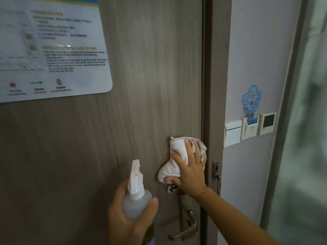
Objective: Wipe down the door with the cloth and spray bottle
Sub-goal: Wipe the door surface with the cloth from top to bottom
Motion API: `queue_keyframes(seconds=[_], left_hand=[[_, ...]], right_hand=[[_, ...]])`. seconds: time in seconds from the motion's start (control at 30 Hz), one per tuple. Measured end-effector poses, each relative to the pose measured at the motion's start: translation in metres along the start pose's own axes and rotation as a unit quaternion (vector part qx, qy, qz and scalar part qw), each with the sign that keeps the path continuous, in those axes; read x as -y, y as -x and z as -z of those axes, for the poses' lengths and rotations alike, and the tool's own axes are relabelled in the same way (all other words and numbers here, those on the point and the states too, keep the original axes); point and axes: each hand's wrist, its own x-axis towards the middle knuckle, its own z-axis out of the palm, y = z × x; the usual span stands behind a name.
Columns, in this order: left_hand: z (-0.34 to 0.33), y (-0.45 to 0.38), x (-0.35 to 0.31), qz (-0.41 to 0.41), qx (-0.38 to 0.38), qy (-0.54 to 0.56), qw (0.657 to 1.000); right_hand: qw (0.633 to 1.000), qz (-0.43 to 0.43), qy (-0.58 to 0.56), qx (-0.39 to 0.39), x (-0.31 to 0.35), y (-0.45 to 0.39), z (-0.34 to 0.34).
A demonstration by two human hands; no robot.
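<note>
Left hand (pixel 127 216) grips spray bottle (pixel 135 197); right hand (pixel 190 169) presses cloth (pixel 177 156) near door (pixel 141 112) edge

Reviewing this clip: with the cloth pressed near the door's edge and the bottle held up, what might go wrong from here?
1. The right hand presses the cloth just above the latch and near the chain; the cloth may snag there.
2. The left hand aims the bottle upward; spray might wet the notice on the door.
</note>
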Motion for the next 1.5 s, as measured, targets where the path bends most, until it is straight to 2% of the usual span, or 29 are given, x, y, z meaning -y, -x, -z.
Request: queue_keyframes(seconds=[0.17, 0.33, 0.4, 0.47, 0.57, 0.77, 0.9, 0.97, 1.13, 1.2, 1.3, 1.37, 1.5], left_hand=[[0.002, -0.009, -0.009, -0.018, 0.025, 0.006, 0.999], [0.003, -0.014, -0.011, -0.004, 0.023, 0.01, 1.0], [0.005, -0.015, -0.01, -0.011, 0.011, 0.011, 1.0], [0.007, -0.017, -0.01, -0.023, 0.004, 0.018, 1.0], [0.012, -0.018, -0.007, -0.022, 0.001, 0.019, 1.0], [0.011, -0.025, -0.014, -0.022, 0.005, 0.013, 1.0], [0.009, -0.032, -0.022, -0.015, 0.016, 0.021, 1.0], [0.011, -0.035, -0.024, -0.017, 0.012, 0.019, 1.0], [0.021, -0.04, -0.028, -0.032, -0.005, 0.026, 0.999], [0.025, -0.041, -0.029, -0.033, -0.012, 0.024, 0.999], [0.026, -0.043, -0.028, -0.034, -0.023, 0.021, 0.999], [0.024, -0.045, -0.029, -0.036, -0.03, 0.025, 0.999], [0.02, -0.047, -0.029, -0.042, -0.043, 0.02, 0.998]], right_hand=[[0.997, -0.053, -0.035, -0.044, 0.01, -0.053, 0.016], [0.969, -0.211, -0.079, -0.105, 0.041, -0.147, 0.043], [0.958, -0.247, -0.076, -0.122, 0.052, -0.163, 0.045], [0.96, -0.236, -0.072, -0.131, 0.056, -0.156, 0.041], [0.976, -0.172, -0.063, -0.118, 0.055, -0.12, 0.029], [0.999, -0.027, -0.007, -0.042, 0.049, -0.016, -0.007], [0.999, 0.029, 0.029, -0.01, 0.035, -0.006, -0.007], [1.0, 0.004, 0.009, -0.013, 0.033, -0.021, 0.0], [0.974, -0.192, -0.095, -0.078, 0.039, -0.115, 0.034], [0.964, -0.226, -0.097, -0.102, 0.044, -0.162, 0.051], [0.961, -0.229, -0.083, -0.129, 0.052, -0.202, 0.062], [0.964, -0.215, -0.081, -0.135, 0.055, -0.199, 0.06], [0.992, -0.072, -0.044, -0.099, 0.047, -0.14, 0.042]])
